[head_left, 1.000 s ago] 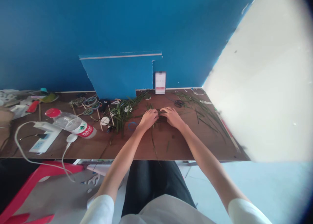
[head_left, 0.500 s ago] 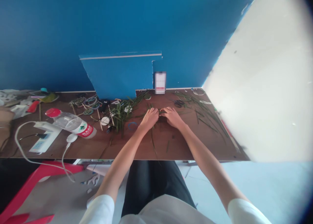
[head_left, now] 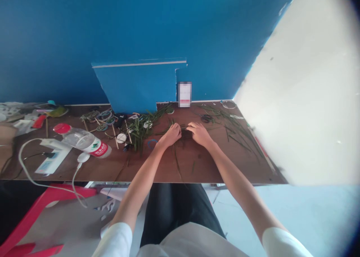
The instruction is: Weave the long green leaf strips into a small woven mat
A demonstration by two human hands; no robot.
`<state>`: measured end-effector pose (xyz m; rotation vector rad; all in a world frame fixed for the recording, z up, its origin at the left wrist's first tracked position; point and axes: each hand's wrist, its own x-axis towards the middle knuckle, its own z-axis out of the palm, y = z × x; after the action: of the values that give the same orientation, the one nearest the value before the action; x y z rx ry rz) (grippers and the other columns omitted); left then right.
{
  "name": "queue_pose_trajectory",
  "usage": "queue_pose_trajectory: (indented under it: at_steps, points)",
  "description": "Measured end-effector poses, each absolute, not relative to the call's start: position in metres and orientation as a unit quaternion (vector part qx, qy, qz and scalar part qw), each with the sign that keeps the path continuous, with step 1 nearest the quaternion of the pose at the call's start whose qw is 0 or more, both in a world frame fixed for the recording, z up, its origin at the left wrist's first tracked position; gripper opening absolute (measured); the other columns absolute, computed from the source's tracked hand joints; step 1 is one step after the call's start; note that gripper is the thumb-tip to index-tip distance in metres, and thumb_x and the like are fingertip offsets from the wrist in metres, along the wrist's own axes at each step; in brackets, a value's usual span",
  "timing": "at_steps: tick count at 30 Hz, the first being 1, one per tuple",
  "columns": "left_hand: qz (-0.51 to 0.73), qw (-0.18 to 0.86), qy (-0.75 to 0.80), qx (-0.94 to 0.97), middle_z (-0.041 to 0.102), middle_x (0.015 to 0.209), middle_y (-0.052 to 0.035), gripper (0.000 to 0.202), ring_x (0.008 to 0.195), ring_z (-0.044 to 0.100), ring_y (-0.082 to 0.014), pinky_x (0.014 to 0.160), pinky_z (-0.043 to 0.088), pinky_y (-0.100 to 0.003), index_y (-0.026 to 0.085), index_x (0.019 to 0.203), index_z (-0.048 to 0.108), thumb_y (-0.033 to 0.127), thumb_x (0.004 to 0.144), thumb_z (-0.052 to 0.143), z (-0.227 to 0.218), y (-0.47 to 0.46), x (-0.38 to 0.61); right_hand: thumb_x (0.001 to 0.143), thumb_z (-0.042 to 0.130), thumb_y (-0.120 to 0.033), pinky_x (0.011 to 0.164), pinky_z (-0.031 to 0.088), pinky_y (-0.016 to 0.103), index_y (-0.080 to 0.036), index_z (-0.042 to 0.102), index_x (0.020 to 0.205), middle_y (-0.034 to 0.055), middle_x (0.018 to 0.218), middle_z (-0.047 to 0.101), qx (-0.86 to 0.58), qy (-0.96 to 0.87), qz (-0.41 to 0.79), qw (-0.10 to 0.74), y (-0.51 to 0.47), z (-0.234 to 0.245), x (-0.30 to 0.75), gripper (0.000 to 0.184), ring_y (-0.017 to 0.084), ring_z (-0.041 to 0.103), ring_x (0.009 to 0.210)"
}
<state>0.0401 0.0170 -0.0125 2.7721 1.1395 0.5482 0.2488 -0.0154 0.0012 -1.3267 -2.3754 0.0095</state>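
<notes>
Near the middle of the brown table, my left hand [head_left: 171, 134] is closed, its fingers pinching green leaf strips [head_left: 173, 121]. Some strips poke up past the fingertips, and one long blade [head_left: 177, 161] trails down toward the table's front edge. My right hand [head_left: 199, 134] faces it across a small gap, fingers curled and closed at the right end of the strips. Exactly which strip each finger grips is too small to make out. To the left of the hands lies a heap of green leaves [head_left: 137, 135].
A plastic bottle [head_left: 84, 140] with a red cap lies by a white power strip [head_left: 53, 157] on the left. Scissors [head_left: 206, 118] rest beyond my right hand. A phone [head_left: 185, 94] leans on the blue wall. Loose blades [head_left: 240, 141] lie at the right.
My hands have drawn slightly apart, the left one shifting a little left, so the gap between the fingertips is wider. The things on the table stay as they were.
</notes>
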Motion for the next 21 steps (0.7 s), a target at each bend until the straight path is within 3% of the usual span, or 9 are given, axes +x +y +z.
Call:
queue_pose_trajectory:
  at_steps: [7,11,17,21]
  points:
    - [0.21,0.089,0.373,0.899,0.055,0.099,-0.0083,0.009,0.095,0.054,-0.0214,0.092,0.046,-0.037,0.016,0.091,0.055,0.016,0.094,0.046,-0.013,0.018,0.038,0.078,0.045,0.003,0.088,0.036,0.036,-0.019,0.068,0.105,0.0081,0.107,0.067,-0.485,-0.852,0.0,0.199,-0.015,0.002,0.249,0.042,0.024,0.053,0.106]
    - [0.199,0.061,0.381,0.901,0.055,0.104,-0.0077,0.01,0.098,0.054,-0.0221,0.092,0.046,-0.037,0.016,0.097,0.056,0.024,0.096,0.05,-0.009,0.013,0.041,0.079,0.046,0.001,0.085,0.036,0.034,-0.019,0.067,0.1,0.0084,0.103,0.066,-0.488,-0.854,-0.01,0.181,-0.017,0.005,0.249,0.036,0.024,0.052,0.103]
    - [0.159,0.026,0.413,0.897,0.055,0.109,-0.0074,0.01,0.101,0.054,-0.0235,0.079,0.05,-0.033,0.018,0.102,0.058,0.025,0.095,0.054,-0.002,0.004,0.046,0.081,0.047,-0.001,0.083,0.035,0.034,-0.018,0.066,0.1,0.0096,0.102,0.065,-0.486,-0.857,-0.025,0.171,-0.019,0.007,0.248,0.032,0.025,0.051,0.104]
    - [0.146,0.003,0.41,0.9,0.055,0.109,-0.0082,0.011,0.101,0.054,-0.0231,0.084,0.049,-0.034,0.017,0.103,0.058,0.023,0.097,0.05,0.0,0.003,0.047,0.082,0.047,-0.003,0.083,0.035,0.035,-0.018,0.066,0.097,0.0098,0.104,0.065,-0.492,-0.851,-0.034,0.179,-0.018,0.006,0.248,0.029,0.025,0.051,0.104]
